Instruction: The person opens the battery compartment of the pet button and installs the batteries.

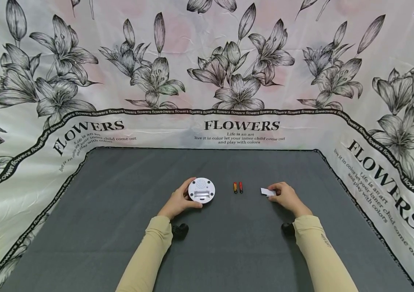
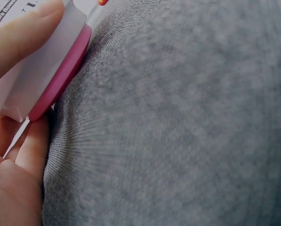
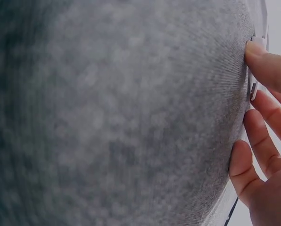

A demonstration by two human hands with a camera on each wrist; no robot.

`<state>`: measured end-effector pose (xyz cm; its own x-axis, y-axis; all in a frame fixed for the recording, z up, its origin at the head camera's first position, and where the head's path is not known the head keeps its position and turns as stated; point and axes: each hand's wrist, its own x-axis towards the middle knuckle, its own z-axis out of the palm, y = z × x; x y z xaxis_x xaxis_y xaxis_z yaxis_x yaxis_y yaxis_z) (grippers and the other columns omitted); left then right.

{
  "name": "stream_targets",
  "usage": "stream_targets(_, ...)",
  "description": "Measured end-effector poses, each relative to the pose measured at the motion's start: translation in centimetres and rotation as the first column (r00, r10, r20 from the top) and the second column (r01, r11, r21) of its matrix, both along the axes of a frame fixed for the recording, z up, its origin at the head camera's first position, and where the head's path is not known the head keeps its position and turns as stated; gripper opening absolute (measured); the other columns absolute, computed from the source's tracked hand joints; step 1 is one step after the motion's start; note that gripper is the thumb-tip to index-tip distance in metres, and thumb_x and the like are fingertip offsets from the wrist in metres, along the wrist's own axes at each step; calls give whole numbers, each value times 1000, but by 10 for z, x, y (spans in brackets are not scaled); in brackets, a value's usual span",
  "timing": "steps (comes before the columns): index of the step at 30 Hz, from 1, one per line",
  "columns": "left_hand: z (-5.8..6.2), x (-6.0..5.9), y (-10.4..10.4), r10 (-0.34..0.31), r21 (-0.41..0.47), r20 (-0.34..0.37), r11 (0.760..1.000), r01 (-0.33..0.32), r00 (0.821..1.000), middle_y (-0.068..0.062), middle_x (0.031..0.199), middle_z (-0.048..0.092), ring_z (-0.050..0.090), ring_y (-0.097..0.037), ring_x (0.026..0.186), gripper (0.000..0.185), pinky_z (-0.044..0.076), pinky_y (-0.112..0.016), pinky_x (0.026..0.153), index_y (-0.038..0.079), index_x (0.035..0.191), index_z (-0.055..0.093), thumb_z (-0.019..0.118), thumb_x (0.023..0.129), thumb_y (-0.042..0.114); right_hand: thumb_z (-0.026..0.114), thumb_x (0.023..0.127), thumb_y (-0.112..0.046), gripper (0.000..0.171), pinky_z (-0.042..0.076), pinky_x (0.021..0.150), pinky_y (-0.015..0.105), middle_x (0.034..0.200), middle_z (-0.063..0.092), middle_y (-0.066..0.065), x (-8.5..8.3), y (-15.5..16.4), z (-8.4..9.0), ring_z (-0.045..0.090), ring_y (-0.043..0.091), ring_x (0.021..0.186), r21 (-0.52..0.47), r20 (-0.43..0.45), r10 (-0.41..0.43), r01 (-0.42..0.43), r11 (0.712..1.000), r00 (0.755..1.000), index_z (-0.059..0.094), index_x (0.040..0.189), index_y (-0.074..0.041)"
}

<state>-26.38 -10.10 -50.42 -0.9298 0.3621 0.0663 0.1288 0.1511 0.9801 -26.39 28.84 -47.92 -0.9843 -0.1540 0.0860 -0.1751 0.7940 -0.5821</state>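
The grey desk [image 1: 119,243] fills the lower frame. At its centre, a round white device [image 1: 201,190] is gripped by the left hand [image 1: 179,200]. Two batteries [image 1: 237,187] lie beside it. Right of them, a small white cover [image 1: 266,192] is pinched by the right hand [image 1: 285,197].

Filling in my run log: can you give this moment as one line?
left hand grips round white plastic device | right hand holds small white plastic cover | two red-and-yellow batteries lie between | grey cloth table
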Motion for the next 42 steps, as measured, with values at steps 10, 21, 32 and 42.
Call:
stream_targets(10,6,0,3,-19,24,18,1000,18,1000,-13,137,43,45,-20,120,99,40,-35,95,13,146,29,83,65,0,72,77,-1,30,42,74,45,108,51,25,3,4,-1,51,33,89,-21,4,13,-13,1000,1000,64,105,7)
stream_targets(21,13,3,3,-47,19,17,999,47,999,-17,139,40,42,-24,123,98,39,-37,97,9,147,26,82,67,-1,71,79,-2,42,40,85,54,116,52,30,13,-4,7,50,43,105,40,-20,50,-49,998,999,57,117,10)
stream_targets(32,5,0,1,-29,22,12,999,29,1000,-11,137,43,47,-19,119,99,42,-32,93,12,146,28,84,65,2,71,83,-16,48,46,85,48,122,55,23,22,-36,15,52,39,110,-177,-82,-53,38,984,995,56,124,3)
stream_targets(42,-1,0,0,-25,26,11,999,24,1000,-10,135,44,48,-19,117,99,42,-33,93,15,147,27,83,66,3,72,82,-18,48,48,85,42,120,58,19,17,-72,2,55,32,109,-378,10,-39,40,925,999,58,123,3)
